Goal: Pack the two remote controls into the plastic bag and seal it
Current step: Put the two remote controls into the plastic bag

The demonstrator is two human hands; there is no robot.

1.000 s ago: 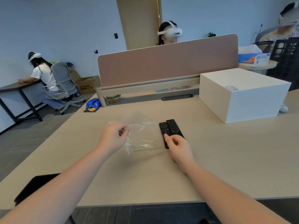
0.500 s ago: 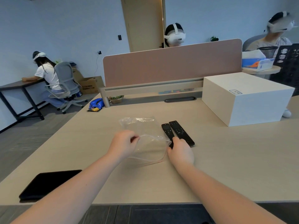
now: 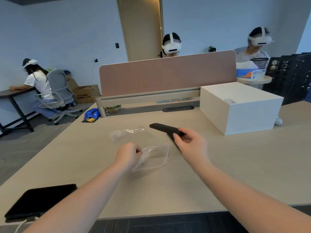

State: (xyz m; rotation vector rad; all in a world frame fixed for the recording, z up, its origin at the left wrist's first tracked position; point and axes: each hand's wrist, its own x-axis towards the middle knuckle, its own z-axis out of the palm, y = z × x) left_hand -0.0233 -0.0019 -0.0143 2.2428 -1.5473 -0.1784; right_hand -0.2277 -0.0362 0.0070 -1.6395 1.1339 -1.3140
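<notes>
A clear plastic bag (image 3: 148, 148) with a red strip at its mouth lies in the middle of the beige desk (image 3: 244, 165). My left hand (image 3: 128, 156) pinches its near left edge and lifts it slightly. My right hand (image 3: 191, 147) grips a black remote control (image 3: 164, 128), raised off the desk and turned so it points left, above the bag's right side. A second black remote (image 3: 171, 137) lies under the hand on the desk, mostly hidden by my right hand.
A large white box (image 3: 239, 108) stands at the back right. A black tablet (image 3: 40, 199) lies at the near left corner. A pink divider panel (image 3: 168, 73) runs along the desk's far edge, with several people in headsets beyond it.
My right hand has picked up one remote and swung it leftward over the bag. My left hand has kept its pinch on the bag's edge.
</notes>
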